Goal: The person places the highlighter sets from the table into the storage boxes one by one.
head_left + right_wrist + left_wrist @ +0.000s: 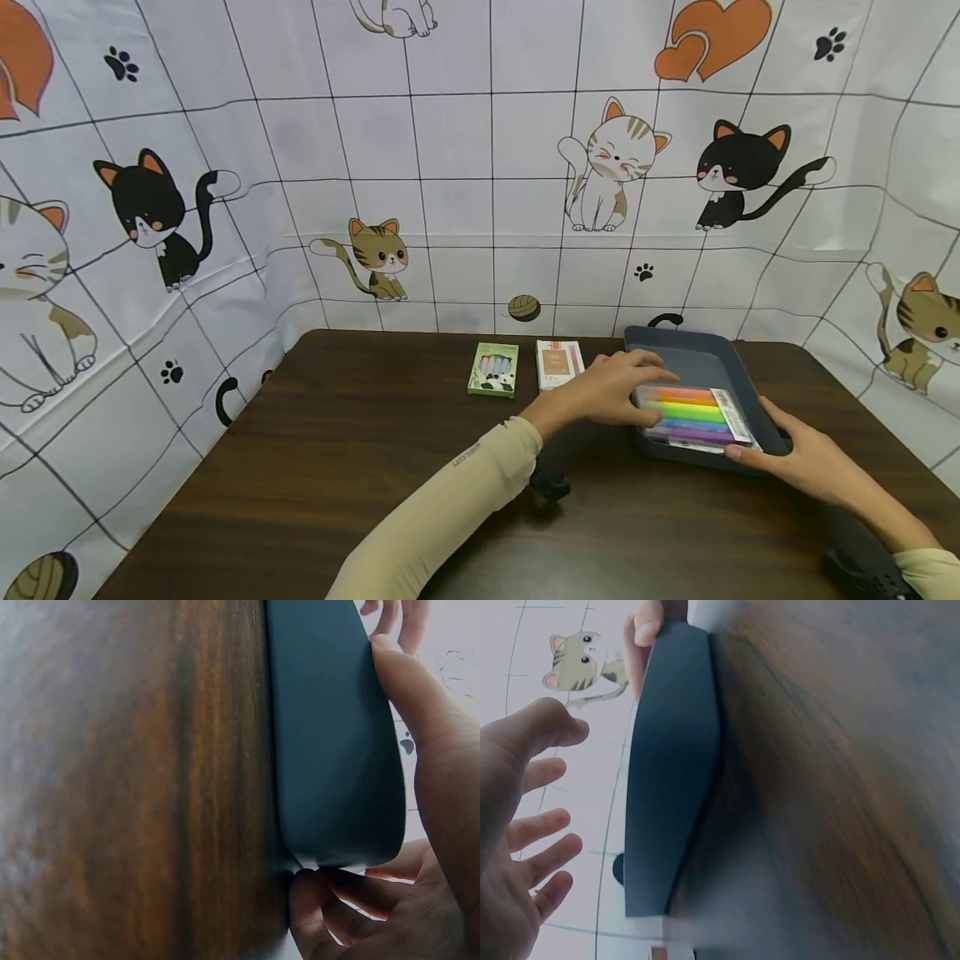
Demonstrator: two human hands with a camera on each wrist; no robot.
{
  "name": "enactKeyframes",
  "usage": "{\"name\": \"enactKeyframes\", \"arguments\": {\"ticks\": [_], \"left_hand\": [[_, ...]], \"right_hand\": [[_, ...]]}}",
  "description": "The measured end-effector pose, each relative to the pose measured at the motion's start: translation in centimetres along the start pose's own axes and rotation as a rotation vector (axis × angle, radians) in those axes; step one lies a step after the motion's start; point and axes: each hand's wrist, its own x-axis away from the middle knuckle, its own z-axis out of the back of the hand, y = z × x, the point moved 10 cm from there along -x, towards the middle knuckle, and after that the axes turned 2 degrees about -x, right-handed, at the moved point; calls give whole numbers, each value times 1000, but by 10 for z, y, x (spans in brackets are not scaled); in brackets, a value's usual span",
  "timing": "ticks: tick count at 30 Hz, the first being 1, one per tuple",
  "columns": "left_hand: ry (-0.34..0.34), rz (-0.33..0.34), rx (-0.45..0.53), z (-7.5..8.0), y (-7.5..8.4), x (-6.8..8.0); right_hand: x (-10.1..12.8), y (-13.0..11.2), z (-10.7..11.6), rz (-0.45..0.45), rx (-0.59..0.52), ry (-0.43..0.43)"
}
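Observation:
A dark blue-grey tray [682, 354] stands at the right of the table. Inside its near half lies a clear pack of coloured markers [686, 414], with orange, yellow, green, blue and purple ones showing. My left hand [606, 387] hovers over the tray's left side, fingers spread and holding nothing; the left wrist view shows the same hand [525, 825] apart from the tray wall [671, 772]. At the near right corner my right hand [813, 457] grips the tray. In the right wrist view its thumb [420, 690] lies along the rim and its fingers curl at the tray's end.
Left of the tray, a green box with pictured pens [493, 369] and a white and tan box [557, 364] lie on the dark wooden table [322, 442]. A white cat-print sheet [457, 150] hangs behind and along both sides.

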Motion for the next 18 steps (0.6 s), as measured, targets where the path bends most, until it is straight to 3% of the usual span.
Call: {"name": "enactKeyframes", "arguments": {"ticks": [4, 10, 18], "left_hand": [[9, 27, -45, 0, -18, 16], [49, 90, 17, 5, -51, 38], [104, 129, 51, 13, -76, 59]], "right_hand": [[-2, -1, -3, 15, -6, 3], [-4, -4, -1, 26, 3, 7], [-2, -2, -2, 17, 4, 5]]}}
